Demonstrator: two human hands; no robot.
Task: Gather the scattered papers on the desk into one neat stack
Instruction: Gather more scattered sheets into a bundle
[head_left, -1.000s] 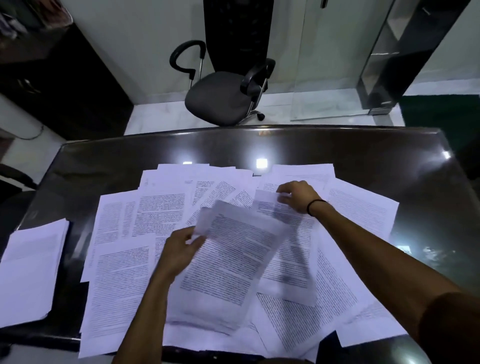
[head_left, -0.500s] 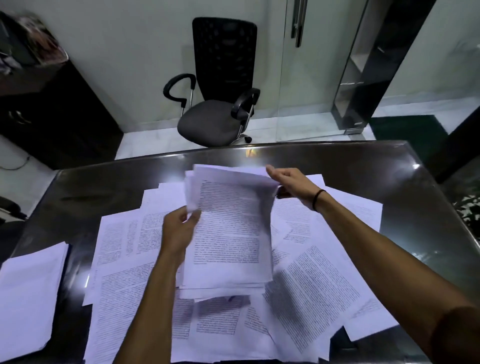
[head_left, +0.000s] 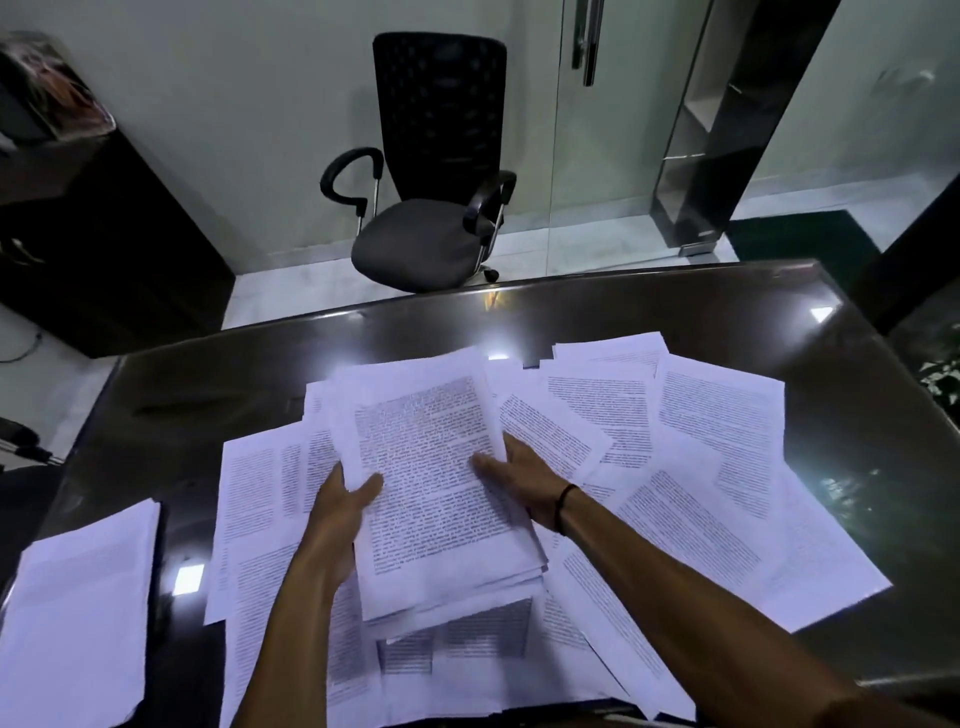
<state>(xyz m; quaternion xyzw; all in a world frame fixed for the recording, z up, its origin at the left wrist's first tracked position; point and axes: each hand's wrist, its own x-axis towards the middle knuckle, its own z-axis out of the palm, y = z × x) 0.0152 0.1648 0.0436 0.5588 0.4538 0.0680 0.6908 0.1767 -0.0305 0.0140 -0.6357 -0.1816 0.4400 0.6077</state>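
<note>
I have a bundle of printed sheets (head_left: 431, 483) raised a little above the counter (head_left: 779, 306), roughly at its middle, tilted so the text faces me; my left hand (head_left: 340, 512) grips the bundle's left edge, thumb curled over the top page and fingers hidden beneath; my right hand (head_left: 524, 480) holds the right edge, thumb lying on the printed face and the other fingers tucked under the sheets, so both grips are closed round the same bundle; a dark band (head_left: 563, 506) circles the right wrist. The scattered papers (head_left: 701, 467) lie all round the bundle; overlapping pages fan out to its right toward the counter's right edge, more lie under it and to its left, and some reach the near edge below my forearms. Well to the left of the bundle, apart from the spread, a separate pile of sheets (head_left: 83, 618) sits at the counter's near left corner. Beyond the bundle, past the counter's far edge, a black office chair (head_left: 431, 171) stands on the pale floor; right of the chair is a glass door (head_left: 613, 130).
</note>
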